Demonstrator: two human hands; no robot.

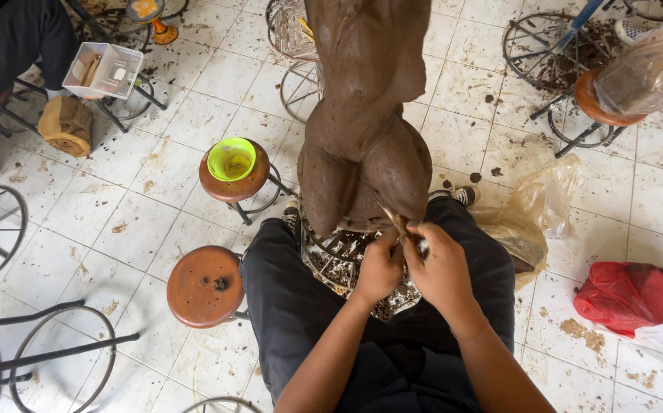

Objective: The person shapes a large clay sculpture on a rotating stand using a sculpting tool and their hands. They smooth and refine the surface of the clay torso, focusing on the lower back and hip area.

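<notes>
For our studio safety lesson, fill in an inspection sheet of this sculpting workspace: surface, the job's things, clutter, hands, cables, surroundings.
Surface: white tiled floor, smeared and spotted with clay.
Job's things: tall brown clay figure on a wire stand between the person's knees.
Clutter: green bowl on a round stool; second stool with clay bits; red bag; clear plastic bag; white tray.
Hands: left hand and right hand together at the figure's base, pinching a thin tool or clay strip; which, unclear.
Cables: nothing seen.
Surroundings: empty wire stands, another seated person's legs.
</notes>
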